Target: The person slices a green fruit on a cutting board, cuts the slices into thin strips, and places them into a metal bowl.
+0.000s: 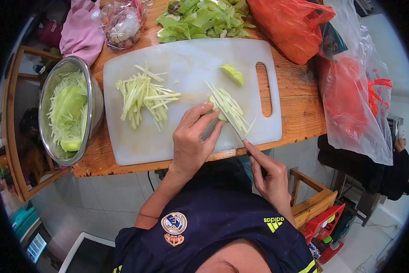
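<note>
My right hand point(269, 175) is closed round the handle of a knife point(234, 123). The blade lies across the white cutting board point(191, 57), between a pale green vegetable piece point(221, 115) and a row of thin vegetable strips point(229, 107). My left hand point(195, 134) holds that piece with bent fingers, its fingertips right beside the blade. The hand hides most of the piece. Farther up the board sits a peeled vegetable chunk point(232, 74). A loose pile of cut sticks point(144, 96) is on the board's left side.
A metal bowl point(93, 98) of shreds and larger pieces stands left of the board. Green peelings point(204, 20) are heaped behind it, near a clear plastic bag point(123, 27) and pink cloth point(80, 29). Red point(291, 27) and clear bags point(350, 100) are at the right. Another person point(386, 168) is beyond.
</note>
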{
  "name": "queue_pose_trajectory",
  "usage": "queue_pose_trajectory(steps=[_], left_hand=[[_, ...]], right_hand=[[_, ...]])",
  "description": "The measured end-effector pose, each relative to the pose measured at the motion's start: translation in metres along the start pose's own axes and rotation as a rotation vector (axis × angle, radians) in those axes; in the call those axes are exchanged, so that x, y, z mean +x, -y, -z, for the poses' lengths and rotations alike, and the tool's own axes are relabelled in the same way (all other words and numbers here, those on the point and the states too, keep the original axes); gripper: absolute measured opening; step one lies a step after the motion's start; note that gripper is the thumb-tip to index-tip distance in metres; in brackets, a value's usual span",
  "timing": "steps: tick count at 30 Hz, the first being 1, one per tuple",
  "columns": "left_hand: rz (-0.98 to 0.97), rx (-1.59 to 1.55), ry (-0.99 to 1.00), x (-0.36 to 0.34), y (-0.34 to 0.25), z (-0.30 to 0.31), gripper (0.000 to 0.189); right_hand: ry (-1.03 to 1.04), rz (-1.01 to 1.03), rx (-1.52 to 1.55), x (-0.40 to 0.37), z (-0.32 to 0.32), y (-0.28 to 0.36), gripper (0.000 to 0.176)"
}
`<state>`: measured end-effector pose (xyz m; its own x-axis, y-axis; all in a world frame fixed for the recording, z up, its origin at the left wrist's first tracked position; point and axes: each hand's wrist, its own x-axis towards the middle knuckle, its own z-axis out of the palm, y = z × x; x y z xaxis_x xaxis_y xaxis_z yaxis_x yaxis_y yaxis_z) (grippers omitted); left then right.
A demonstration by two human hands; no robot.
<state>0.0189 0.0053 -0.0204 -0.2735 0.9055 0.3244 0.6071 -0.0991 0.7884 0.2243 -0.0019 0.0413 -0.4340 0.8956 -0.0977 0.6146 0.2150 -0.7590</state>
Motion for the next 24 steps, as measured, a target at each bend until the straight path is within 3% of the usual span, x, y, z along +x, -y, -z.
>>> queue_pose_trajectory(steps=[7,10,24], left_hand=[[-0.010,0.005,0.001,0.001,-0.001,0.000,0.029],[-0.009,0.009,-0.004,0.000,0.000,0.000,0.029],[-0.005,0.008,0.005,-0.001,0.000,-0.001,0.030]], right_hand=[[-0.015,0.022,-0.011,-0.004,0.002,-0.007,0.049],[0.052,-0.175,0.137,-0.008,0.011,-0.007,0.045],[0.099,-0.149,0.183,0.004,0.016,0.007,0.046]])
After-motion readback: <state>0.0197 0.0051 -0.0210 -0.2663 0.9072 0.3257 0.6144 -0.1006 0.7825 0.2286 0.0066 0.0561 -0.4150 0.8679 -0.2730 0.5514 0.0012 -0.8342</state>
